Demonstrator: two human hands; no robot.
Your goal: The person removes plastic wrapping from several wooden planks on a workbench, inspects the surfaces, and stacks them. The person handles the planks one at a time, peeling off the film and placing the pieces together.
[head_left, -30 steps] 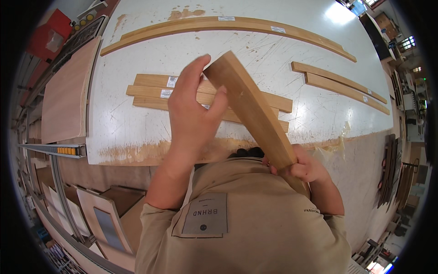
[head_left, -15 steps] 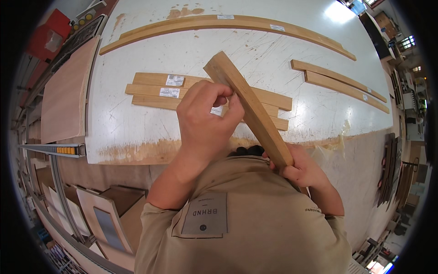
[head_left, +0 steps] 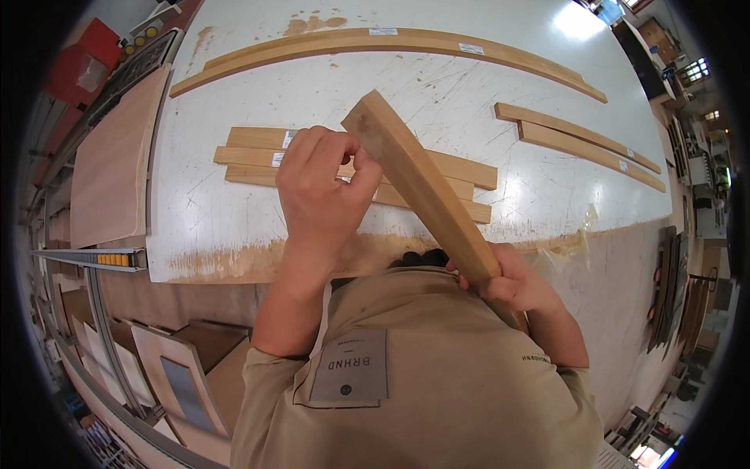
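1. Right hand [head_left: 519, 281] has a solid grip on the lower end of a wooden board [head_left: 426, 184], fingers wrapped around it.
2. That board's up in front of the person's shirt [head_left: 461, 375], tilted, top end leaning left over the white table [head_left: 211, 105].
3. Left hand [head_left: 316, 180] is right beside the upper part, fingers curled, thumb close to the index finger. Can't tell if it's pinching anything or touching the wood, tbh.
4. Behind it: short boards [head_left: 254, 156] lying together, partly hidden.
5. Longer strips [head_left: 312, 48] lie at the far side, two more strips [head_left: 578, 149] off right.
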